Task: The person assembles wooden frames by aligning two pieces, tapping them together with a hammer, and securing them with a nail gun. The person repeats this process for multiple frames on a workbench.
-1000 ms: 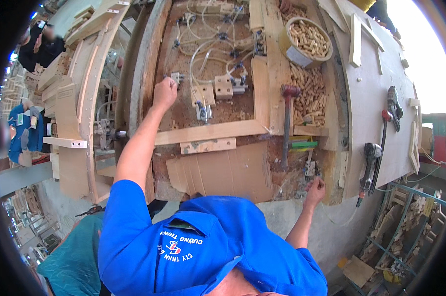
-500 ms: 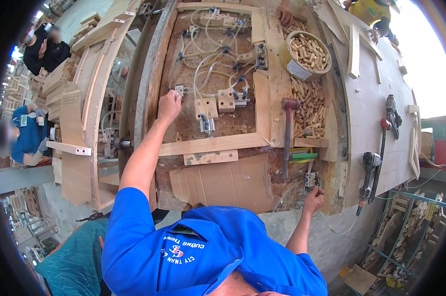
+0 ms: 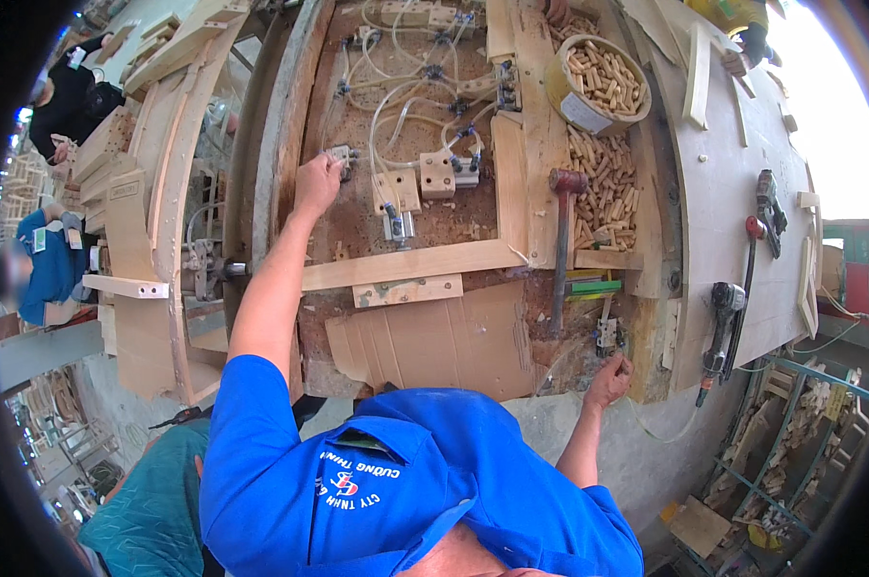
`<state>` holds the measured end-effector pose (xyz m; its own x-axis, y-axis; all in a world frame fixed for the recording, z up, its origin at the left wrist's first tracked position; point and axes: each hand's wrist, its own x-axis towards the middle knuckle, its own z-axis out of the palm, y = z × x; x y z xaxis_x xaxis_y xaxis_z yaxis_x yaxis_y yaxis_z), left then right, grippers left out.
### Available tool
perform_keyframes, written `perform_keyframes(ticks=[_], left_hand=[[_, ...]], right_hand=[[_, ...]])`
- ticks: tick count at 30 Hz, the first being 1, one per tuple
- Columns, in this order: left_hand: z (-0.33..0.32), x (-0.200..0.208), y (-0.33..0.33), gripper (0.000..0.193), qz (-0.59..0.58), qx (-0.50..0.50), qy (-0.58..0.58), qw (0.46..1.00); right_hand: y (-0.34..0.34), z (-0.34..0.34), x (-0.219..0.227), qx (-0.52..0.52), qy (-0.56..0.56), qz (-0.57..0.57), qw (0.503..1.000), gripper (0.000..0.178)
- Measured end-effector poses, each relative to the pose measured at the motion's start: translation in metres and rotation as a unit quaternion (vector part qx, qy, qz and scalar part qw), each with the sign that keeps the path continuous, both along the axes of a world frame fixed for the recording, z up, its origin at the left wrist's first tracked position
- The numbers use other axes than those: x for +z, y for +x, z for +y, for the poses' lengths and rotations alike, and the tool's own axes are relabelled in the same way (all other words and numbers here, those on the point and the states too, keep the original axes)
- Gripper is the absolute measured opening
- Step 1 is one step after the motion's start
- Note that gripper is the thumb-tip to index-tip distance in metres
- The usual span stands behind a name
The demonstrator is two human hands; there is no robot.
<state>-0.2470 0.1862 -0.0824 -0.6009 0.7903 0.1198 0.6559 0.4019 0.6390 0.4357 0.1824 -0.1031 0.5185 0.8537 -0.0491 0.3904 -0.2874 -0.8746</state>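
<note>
Left hand (image 3: pixel 317 185): gripping the small valve (image 3: pixel 341 158), left of the mallet (image 3: pixel 561 240).
Right hand (image 3: pixel 609 378): pinching the switch (image 3: pixel 607 336) below the mallet head.
Table (image 3: pixel 732 240): lying right of the mallet.

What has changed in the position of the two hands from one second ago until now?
Very little. The left hand stays stretched out on the small metal valve at the left of the wooden jig. The right hand stays low at the small switch block on the near edge. The mallet and the bucket of dowels have not moved; only the view shifted.
</note>
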Motion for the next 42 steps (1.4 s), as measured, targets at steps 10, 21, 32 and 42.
perform_keyframes(ticks=[10, 21, 32, 42], left_hand=[[0.002, -0.009, 0.003, 0.028, -0.011, 0.001, -0.012, 1.000], [0.002, -0.014, 0.001, 0.028, 0.003, -0.001, -0.019, 1.000], [-0.135, 0.060, 0.073, 0.046, 0.090, -0.282, -0.214, 0.931], [-0.146, 0.049, 0.074, 0.061, 0.195, -0.364, -0.229, 0.881]], right_hand=[[0.000, -0.010, 0.003, -0.057, -0.022, 0.094, 0.994, 0.024], [0.009, -0.002, 0.002, -0.022, -0.022, 0.034, 0.999, 0.026], [0.010, -0.004, 0.001, -0.021, -0.039, 0.036, 0.998, 0.025], [0.011, 0.004, 0.006, -0.006, -0.059, 0.014, 0.998, 0.023]])
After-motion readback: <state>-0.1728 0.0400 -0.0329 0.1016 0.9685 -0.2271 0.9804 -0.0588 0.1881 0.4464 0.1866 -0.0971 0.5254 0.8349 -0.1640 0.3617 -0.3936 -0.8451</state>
